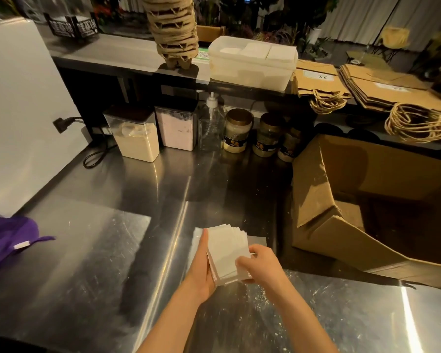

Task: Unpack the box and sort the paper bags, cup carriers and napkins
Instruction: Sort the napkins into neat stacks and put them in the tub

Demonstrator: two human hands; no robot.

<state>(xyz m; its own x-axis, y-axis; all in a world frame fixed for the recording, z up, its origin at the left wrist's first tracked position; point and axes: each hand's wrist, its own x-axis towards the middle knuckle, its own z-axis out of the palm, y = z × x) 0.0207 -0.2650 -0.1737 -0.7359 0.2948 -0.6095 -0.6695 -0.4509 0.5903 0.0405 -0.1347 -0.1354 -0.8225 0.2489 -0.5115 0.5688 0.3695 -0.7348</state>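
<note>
Head view. Step in hand: napkins. Napkin stack is held just above the table, near the front edge, left of the open box. Sheets are fanned at the far edge.

Left hand: palm against the stack's left side, forearm reaching in from below; grip clamped on the stack. Right hand: fingers curled over the near right corner, grip also closed on it.

Cup carriers are stacked and paper bags piled on the raised shelf.

Judged next: square up the edges, then lift the stack to the white tub already holding napkins. This needs a firm two-sided hold, since loose sheets may slip.
</note>
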